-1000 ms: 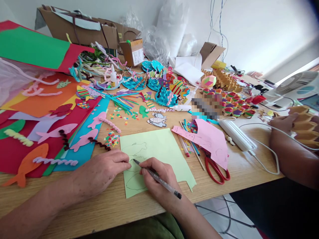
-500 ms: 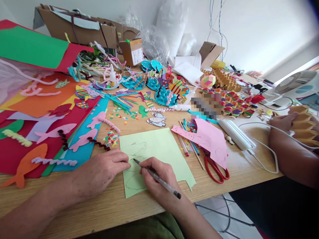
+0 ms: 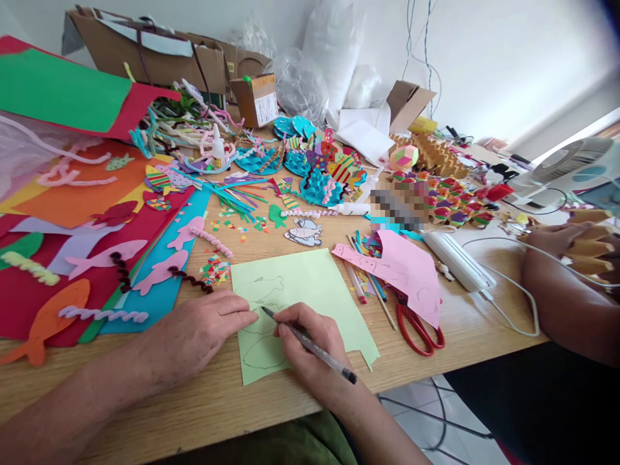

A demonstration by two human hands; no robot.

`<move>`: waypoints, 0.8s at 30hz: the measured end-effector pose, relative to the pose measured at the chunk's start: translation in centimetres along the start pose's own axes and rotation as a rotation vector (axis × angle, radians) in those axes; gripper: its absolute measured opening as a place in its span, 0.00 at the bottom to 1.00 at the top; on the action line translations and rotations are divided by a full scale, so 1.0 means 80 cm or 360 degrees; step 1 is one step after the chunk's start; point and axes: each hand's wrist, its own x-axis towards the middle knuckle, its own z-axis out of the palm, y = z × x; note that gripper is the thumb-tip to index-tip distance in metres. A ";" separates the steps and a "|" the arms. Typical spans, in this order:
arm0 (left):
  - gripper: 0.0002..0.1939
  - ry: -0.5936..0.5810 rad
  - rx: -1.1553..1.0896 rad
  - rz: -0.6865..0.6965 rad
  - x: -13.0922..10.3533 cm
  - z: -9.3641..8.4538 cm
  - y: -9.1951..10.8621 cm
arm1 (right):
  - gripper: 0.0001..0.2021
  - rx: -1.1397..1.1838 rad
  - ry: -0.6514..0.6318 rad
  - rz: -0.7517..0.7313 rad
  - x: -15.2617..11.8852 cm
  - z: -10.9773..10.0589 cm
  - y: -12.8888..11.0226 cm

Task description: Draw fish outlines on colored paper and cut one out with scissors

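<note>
A light green sheet (image 3: 320, 284) lies near the table's front edge, with fish outlines drawn in dark line on its left part. My right hand (image 3: 310, 349) is closed round a clear pen with a black end cap (image 3: 322, 354), its tip on or just over the sheet between the outlines. Flat on the sheet's left edge rests my left hand (image 3: 208, 326), fingers stretched out and holding nothing. Part of the drawing is hidden by both hands.
Left are coloured sheets (image 3: 29, 310) and an orange paper fish (image 3: 61, 323). Right lie a pink sheet (image 3: 411, 271), red-handled scissors (image 3: 419, 336) and a white power strip (image 3: 460, 261). Another person's hand (image 3: 557, 237) touches yellow egg-carton material (image 3: 588, 248). Boxes stand behind.
The pen tip and my right hand have shifted slightly right. The fingers of my left hand reach a little further right over the sheet.
</note>
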 end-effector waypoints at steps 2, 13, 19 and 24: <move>0.21 0.0013 0.0029 -0.0003 0.000 0.002 0.001 | 0.07 -0.0022 -0.0006 -0.0035 0.001 0.000 -0.001; 0.21 0.0001 0.0069 0.0002 0.001 0.003 0.002 | 0.07 -0.0082 -0.0037 -0.0035 0.002 0.001 -0.004; 0.22 -0.0011 0.0072 -0.0008 0.002 0.002 0.003 | 0.07 -0.0086 -0.0037 -0.0026 0.002 -0.001 -0.004; 0.22 -0.0006 0.0068 -0.0016 0.002 0.002 0.003 | 0.07 -0.0106 -0.0039 -0.0011 0.001 -0.001 -0.003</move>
